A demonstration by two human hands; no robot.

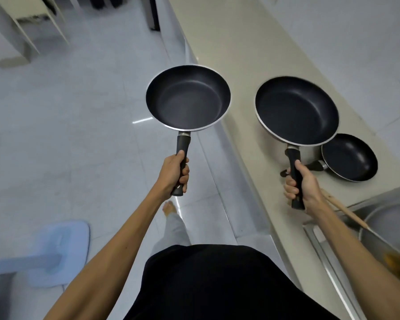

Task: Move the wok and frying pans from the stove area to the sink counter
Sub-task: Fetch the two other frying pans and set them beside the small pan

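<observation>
Your left hand [174, 173] grips one pan [188, 97] over the floor; your right hand [301, 184] grips another [297, 110] above the worktop [240, 54]. Lower both level onto bare worktop, clear of the small pan [350, 158] near the sink [379, 218].

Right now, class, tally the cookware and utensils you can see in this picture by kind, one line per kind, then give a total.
Frying pans: 3, one in the left hand, one in the right hand, a small pan on the counter
Wooden utensil handles: 1
Metal pots: 1
Total: 5
</observation>
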